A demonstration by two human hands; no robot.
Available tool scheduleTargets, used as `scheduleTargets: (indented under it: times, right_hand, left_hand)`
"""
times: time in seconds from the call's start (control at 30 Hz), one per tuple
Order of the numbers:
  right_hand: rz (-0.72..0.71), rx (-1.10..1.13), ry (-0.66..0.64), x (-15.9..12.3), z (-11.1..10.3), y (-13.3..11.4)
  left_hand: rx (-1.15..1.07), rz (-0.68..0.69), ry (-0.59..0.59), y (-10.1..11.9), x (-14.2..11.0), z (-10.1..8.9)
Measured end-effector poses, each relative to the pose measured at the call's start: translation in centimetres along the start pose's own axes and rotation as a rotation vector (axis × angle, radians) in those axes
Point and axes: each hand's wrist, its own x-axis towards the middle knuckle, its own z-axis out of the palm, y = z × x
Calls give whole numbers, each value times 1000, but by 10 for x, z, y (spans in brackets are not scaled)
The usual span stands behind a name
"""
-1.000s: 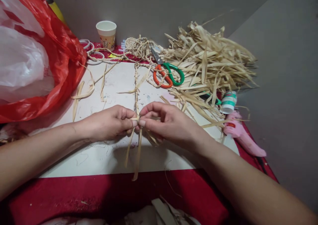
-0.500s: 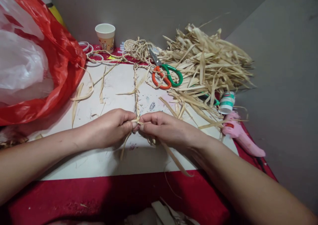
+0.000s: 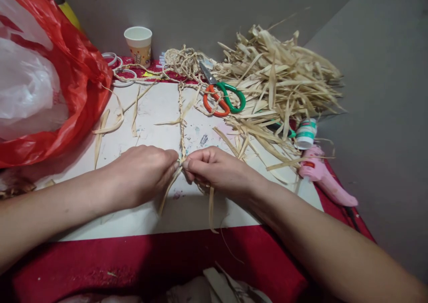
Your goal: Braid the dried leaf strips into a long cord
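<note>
I have the left hand (image 3: 140, 174) and right hand (image 3: 219, 169) almost meeting, both pinching the near end of the braid (image 3: 182, 133), with a strip (image 3: 211, 207) hanging toward 6 o'clock. From there I see the braid run to 12 o'clock across the board (image 3: 147, 223), scissors (image 3: 216, 84) at 1 o'clock, cup (image 3: 140, 51) at 11

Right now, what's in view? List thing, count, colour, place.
Bag: 1, red-white, left
Object: 1, yellow-white, behind bag
Cup: 1, white-tan, back
Rings: several, white, beside cup
Scissors: 1, orange-green, back centre
Cord bundle: 1, straw, behind scissors
Dry strips: many, straw, mostly right
Container: 1, white-teal, right
Glue gun: 1, pink, right edge
Board: 1, white, under hands
Cloth: 1, red, under board
Braid: 1, straw, board centre
Left hand: 1, bare, braid's end
Right hand: 1, bare, braid's end
</note>
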Motion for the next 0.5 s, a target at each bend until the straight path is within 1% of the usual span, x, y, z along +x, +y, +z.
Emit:
scheduleTargets:
  times: [0.1,0.23,0.4,0.5]
  right_hand:
    - [16,35,27,-1,3,-1]
    - [1,148,4,-2,7,-1]
    - [-8,175,-17,-4,8,1]
    - [-13,189,-24,-4,9,1]
  left_hand:
    - [103,-22,48,7,-8,5]
    - [103,22,107,16,-15,18]
    - [345,42,154,26,-19,30]
    - [477,66,243,30,-20,36]
